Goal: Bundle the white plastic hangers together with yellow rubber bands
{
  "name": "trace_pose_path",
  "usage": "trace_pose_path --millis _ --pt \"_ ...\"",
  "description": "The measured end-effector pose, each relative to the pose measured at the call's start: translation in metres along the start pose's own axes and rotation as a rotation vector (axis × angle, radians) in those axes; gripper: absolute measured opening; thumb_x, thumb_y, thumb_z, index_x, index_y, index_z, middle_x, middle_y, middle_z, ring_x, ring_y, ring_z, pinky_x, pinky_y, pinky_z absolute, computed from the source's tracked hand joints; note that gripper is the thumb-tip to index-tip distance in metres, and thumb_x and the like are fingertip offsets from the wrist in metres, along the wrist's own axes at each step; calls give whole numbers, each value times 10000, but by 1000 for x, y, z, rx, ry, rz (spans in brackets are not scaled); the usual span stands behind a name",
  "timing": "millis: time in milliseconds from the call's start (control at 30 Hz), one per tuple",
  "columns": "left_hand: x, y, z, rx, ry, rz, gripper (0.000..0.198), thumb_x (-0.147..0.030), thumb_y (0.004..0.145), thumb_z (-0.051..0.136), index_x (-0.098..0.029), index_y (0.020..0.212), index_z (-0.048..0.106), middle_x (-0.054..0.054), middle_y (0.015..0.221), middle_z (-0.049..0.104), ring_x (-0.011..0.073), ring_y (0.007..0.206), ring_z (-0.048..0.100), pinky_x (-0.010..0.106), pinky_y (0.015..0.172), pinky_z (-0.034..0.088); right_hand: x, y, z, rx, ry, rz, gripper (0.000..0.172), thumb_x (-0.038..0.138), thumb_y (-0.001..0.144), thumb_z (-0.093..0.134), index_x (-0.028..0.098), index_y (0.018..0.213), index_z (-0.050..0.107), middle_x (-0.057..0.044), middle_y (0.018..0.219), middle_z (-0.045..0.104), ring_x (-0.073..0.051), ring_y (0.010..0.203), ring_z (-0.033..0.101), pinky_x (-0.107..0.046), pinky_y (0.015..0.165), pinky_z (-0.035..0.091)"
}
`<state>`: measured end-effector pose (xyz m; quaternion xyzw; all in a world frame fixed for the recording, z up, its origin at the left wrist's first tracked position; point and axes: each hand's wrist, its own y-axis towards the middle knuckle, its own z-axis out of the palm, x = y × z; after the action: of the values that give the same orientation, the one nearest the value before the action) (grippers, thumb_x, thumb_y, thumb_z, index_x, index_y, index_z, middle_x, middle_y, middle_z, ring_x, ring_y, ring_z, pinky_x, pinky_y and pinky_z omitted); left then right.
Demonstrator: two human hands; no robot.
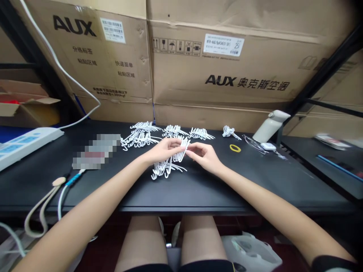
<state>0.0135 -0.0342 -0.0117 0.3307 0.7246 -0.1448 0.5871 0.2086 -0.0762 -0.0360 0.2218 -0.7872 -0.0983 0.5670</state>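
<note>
A small bundle of white hooks point(184, 145) is held upright above the black table, between the fingertips of both hands. My left hand point(166, 150) has thumb and fingers closed round its left side. From the right, my right hand point(206, 156) pinches at the bundle's edge with thumb and fingertips. Directly below lies a loose pile of white hooks point(166, 170), partly covered by my left hand. Behind the hands, more piles of white hooks point(141, 134) lie in a row, with other heaps point(200, 133) further right. A small tied-looking bunch point(230, 131) lies apart.
On the right lie a yellow ring point(235, 148), a tilted white bottle point(270, 124) and a thin cable with a small white case point(268, 147). A power strip point(28, 145) and a blurred-out object point(98, 151) with a cord are left. Cardboard boxes point(184, 90) stand behind.
</note>
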Motion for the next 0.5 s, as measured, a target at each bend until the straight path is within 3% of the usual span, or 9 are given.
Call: trace_pose_path --millis 167,500 --pt "0 0 0 4 15 -22 323 -461 765 656 -175 915 675 57 851 701 205 868 663 337 819 503 0 -2 0 -19 -25 -21 310 417 796 664 167 980 665 -76 918 707 -193 816 666 -302 685 536" --pt "1 0 0 26 -11 -2 352 -452 769 663 -165 972 674 80 931 710 220 905 663 363 848 498 -2 -1 1 -106 -5 -59 304 386 799 662 157 998 649 -85 903 708 -198 818 676 -285 637 532"
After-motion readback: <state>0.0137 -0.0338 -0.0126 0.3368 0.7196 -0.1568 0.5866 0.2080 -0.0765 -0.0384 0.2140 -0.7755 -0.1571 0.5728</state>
